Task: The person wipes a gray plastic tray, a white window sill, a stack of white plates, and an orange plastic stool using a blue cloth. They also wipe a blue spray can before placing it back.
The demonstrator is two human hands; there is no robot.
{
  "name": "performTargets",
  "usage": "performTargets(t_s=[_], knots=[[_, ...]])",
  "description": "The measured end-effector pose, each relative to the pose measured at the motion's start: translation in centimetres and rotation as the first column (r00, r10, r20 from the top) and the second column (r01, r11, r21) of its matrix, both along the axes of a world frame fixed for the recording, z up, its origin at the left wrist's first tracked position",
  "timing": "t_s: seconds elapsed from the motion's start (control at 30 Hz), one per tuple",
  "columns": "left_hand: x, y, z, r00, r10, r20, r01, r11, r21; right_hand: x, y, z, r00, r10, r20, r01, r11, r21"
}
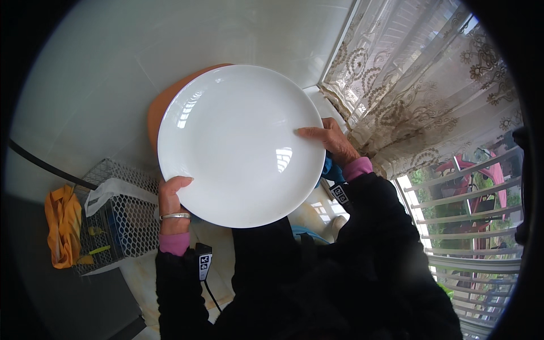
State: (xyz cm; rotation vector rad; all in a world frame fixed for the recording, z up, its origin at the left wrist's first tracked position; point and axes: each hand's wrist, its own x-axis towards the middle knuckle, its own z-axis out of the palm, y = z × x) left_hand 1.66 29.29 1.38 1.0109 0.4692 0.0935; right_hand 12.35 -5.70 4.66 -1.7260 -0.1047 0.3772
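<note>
A large round white plate (pixel 242 148), glossy with window reflections, fills the middle of the head view. My left hand (pixel 173 195), with a silver bangle at the wrist, grips its lower left rim, thumb on top. My right hand (pixel 333 140) holds the right rim, its thumb lying across the upper face; the other fingers of both hands are mostly hidden. Behind the plate's upper left side shows part of an orange-brown object (pixel 158 114). A blue cloth (pixel 332 169) is partly visible below my right hand; whether the hand touches it, I cannot tell.
At the left stands a wire mesh basket (pixel 136 204) with an orange cloth (pixel 63 229) and a white strap (pixel 112 189) over it. A pale wall rises ahead. Lace curtains (pixel 395 97) and a barred window (pixel 471 212) are at the right. Part of a light blue object (pixel 312 233) shows below the plate.
</note>
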Motion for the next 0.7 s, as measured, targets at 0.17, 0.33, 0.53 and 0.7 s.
performTargets(t_s=[0.17,0.33,0.53,0.7], knots=[[0.0,-0.7,0.6,0.994,-0.077,0.076,0.074,0.996,0.042,-2.0,-1.0,0.3,0.999,-0.052,-0.011,0.052,0.998,0.045],[0.5,-3.2,1.8,0.979,-0.183,0.092,0.175,0.980,0.090,-4.3,-3.7,-1.6,0.988,-0.140,-0.062,0.146,0.985,0.095],[1.5,-9.8,2.7,0.936,-0.343,0.075,0.330,0.932,0.149,-8.7,-9.6,-2.6,0.940,-0.319,-0.124,0.335,0.932,0.142],[4.0,-16.4,1.5,0.855,-0.518,0.039,0.509,0.851,0.130,-12.4,-15.9,-3.3,0.896,-0.421,-0.141,0.443,0.867,0.228]])
